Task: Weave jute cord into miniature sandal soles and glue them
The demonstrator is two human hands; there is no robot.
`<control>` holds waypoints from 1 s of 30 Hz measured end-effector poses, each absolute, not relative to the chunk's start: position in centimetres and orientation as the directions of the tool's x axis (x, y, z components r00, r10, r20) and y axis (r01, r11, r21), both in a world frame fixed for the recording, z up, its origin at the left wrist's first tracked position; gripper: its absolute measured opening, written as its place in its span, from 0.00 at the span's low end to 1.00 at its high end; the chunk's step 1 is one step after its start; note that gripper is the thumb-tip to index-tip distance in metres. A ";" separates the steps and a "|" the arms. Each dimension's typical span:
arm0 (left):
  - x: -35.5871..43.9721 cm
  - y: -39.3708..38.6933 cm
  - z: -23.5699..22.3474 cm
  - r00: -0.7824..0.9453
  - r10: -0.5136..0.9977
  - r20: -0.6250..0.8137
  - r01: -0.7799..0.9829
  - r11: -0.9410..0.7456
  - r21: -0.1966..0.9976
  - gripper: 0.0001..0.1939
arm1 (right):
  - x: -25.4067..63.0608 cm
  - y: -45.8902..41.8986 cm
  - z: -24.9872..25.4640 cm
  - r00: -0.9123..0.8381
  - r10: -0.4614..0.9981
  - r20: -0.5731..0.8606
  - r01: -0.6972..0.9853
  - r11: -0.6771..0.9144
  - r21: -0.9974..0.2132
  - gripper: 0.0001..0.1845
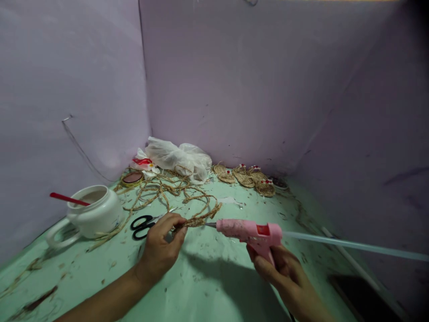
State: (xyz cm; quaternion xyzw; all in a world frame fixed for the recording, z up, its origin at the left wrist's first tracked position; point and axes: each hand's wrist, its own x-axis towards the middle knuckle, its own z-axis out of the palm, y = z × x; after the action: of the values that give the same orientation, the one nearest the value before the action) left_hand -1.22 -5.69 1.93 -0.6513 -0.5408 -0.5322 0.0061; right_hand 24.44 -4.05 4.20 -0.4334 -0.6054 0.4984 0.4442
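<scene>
Pinched between the thumb and fingers of my left hand [165,238] is a coiled piece of braided straw rope [196,221]. Its loose tail loops back across the table. My right hand [284,273] is wrapped round the handle of a pink glue gun [248,230]. The metal nozzle points left and meets, or nearly meets, the coil's edge; I cannot tell which. From the gun's rear a long translucent glue stick [355,246] sticks out to the right. Black-handled scissors [142,226] lie just beyond my left wrist, partly hidden by my hand.
At left stands a white mug [100,212] with a red stick [69,199] in it. Tangled rope [164,188], a round tin [132,178] and a white plastic bag [181,156] lie behind. Several woven straw pieces with red and white beads [244,178] rest by the back wall. A dark flat object [365,297] is at lower right.
</scene>
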 end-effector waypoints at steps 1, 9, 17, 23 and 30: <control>-1.2 -5.7 1.9 -0.152 0.690 0.707 0.716 -0.416 0.560 0.03 | 24.5 -4.0 4.2 -0.247 0.961 0.124 0.088 0.149 -0.985 0.14; -1.4 -5.5 2.0 -0.147 0.658 0.738 0.737 -0.425 0.526 0.02 | 24.9 -3.5 4.6 -0.410 0.899 0.154 0.146 0.232 -0.962 0.16; -1.2 -5.6 2.1 -0.160 0.653 0.740 0.735 -0.421 0.531 0.02 | 25.4 -3.7 4.4 -0.344 0.926 0.154 0.209 0.235 -0.949 0.18; -1.1 -5.5 2.2 -0.160 0.669 0.726 0.733 -0.411 0.541 0.03 | 25.5 -3.5 4.4 -0.368 0.910 0.190 0.196 0.275 -0.941 0.16; -1.2 -5.7 2.0 -0.155 0.648 0.745 0.745 -0.419 0.519 0.03 | 25.3 -3.5 4.5 -0.364 0.905 0.219 0.196 0.305 -0.932 0.15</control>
State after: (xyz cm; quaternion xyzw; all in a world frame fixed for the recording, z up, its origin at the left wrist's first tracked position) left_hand -1.25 -5.69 1.96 -0.6484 -0.5373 -0.5375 0.0451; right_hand 25.31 -3.54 4.48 -0.3935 -0.6995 0.4392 0.4037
